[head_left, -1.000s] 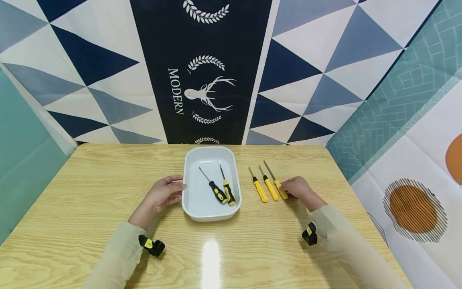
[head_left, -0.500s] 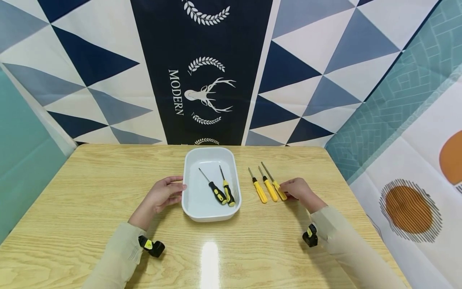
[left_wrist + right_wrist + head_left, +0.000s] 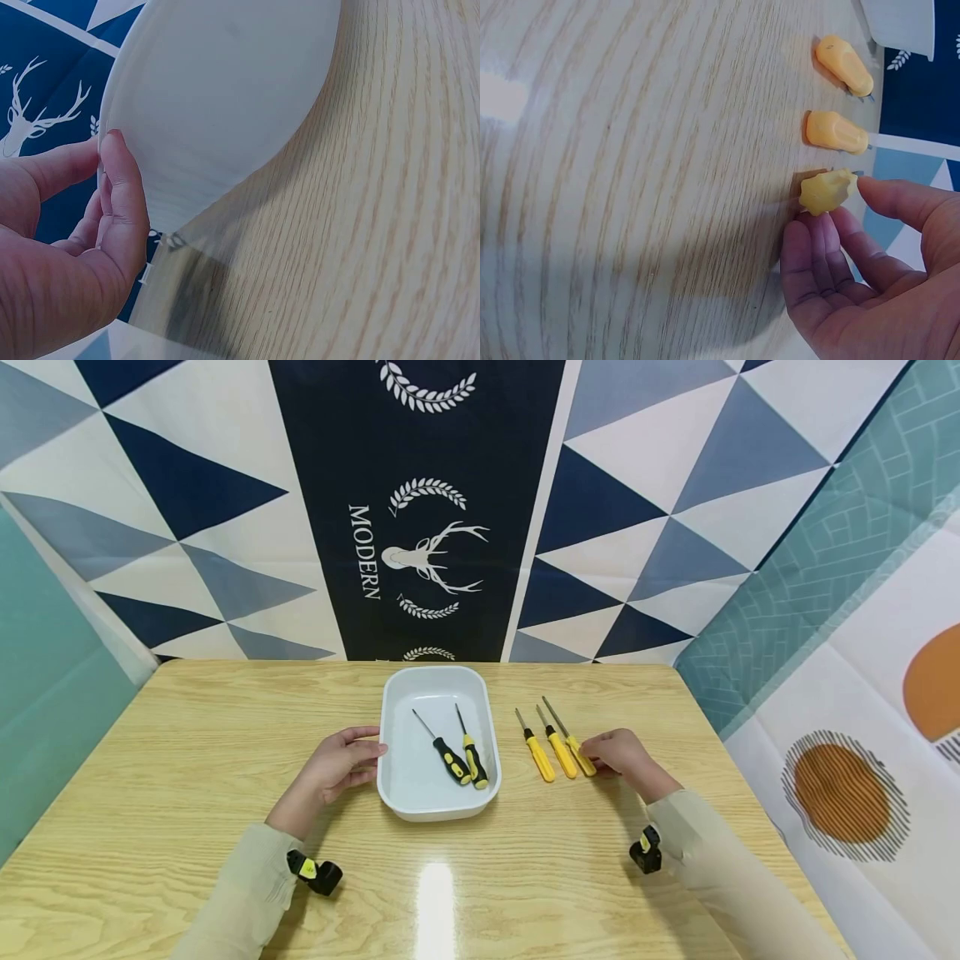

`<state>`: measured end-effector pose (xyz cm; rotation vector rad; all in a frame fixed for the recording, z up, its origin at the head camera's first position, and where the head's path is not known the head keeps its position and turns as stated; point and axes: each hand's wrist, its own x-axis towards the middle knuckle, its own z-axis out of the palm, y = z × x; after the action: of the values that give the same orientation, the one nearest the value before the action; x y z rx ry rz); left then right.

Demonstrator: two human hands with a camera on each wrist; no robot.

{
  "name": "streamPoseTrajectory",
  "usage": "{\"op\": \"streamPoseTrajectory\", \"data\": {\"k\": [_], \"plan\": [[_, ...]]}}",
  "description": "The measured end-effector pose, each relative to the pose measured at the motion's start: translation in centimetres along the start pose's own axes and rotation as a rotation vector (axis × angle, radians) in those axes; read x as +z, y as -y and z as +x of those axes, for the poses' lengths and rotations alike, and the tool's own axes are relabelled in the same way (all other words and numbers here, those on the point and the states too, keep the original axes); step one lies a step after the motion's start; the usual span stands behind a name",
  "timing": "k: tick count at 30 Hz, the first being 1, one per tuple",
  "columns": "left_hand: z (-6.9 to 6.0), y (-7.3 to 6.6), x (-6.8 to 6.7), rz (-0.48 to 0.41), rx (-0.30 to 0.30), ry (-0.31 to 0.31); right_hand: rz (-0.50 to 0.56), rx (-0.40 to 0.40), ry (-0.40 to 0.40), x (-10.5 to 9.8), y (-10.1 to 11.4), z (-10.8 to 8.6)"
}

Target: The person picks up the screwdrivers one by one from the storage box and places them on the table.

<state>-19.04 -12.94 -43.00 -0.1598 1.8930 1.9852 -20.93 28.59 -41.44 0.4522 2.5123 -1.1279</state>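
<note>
A white tray (image 3: 438, 806) stands on the table, and two black-and-yellow screwdrivers lie inside it, the left one (image 3: 452, 762) and the right one (image 3: 475, 763) with their handles close together. My left hand (image 3: 343, 764) pinches the tray's left rim, with fingers against the outer wall (image 3: 225, 97) in the left wrist view. Right of the tray lie three yellow-handled screwdrivers: a left one (image 3: 540, 758), a middle one (image 3: 562, 754) and a right one with a longer shaft (image 3: 572, 745). My right hand (image 3: 618, 752) pinches the handle (image 3: 826, 190) of that right one between thumb and fingers.
The wooden table (image 3: 525, 885) ends at a patterned wall cloth (image 3: 420, 552) with a deer print. A white cloth with orange circles (image 3: 843, 793) hangs at the right. Each wrist wears a small black camera, the left one (image 3: 315, 872) and the right one (image 3: 646, 850).
The right yellow screwdriver has shifted slightly to the left, closer to the middle one, with my right hand on its handle. My left hand and the tray look the same.
</note>
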Motion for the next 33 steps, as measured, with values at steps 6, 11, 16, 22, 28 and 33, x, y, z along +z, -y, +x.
{"op": "streamPoseTrajectory", "data": {"k": [6,11,16,22,28,33], "plan": [[0.0,0.1,0.0,-0.008,0.000,0.004,0.022,-0.011,0.001,-0.1,0.1,-0.1],[0.0,0.1,0.0,-0.016,0.004,0.015,0.036,-0.021,-0.004,-0.2,0.5,-0.4],[0.0,0.1,0.0,-0.012,0.005,0.015,0.064,-0.042,0.003,-0.4,0.8,-0.7],[-0.1,0.0,0.0,-0.010,0.005,0.013,0.106,-0.062,0.023,-0.3,1.6,-1.0],[-0.2,-0.1,0.1,0.003,0.007,0.003,0.129,-0.082,0.037,0.2,2.3,-1.2],[-0.2,-0.1,0.1,0.012,0.007,-0.004,0.144,-0.090,0.054,0.9,2.8,-1.3]]}}
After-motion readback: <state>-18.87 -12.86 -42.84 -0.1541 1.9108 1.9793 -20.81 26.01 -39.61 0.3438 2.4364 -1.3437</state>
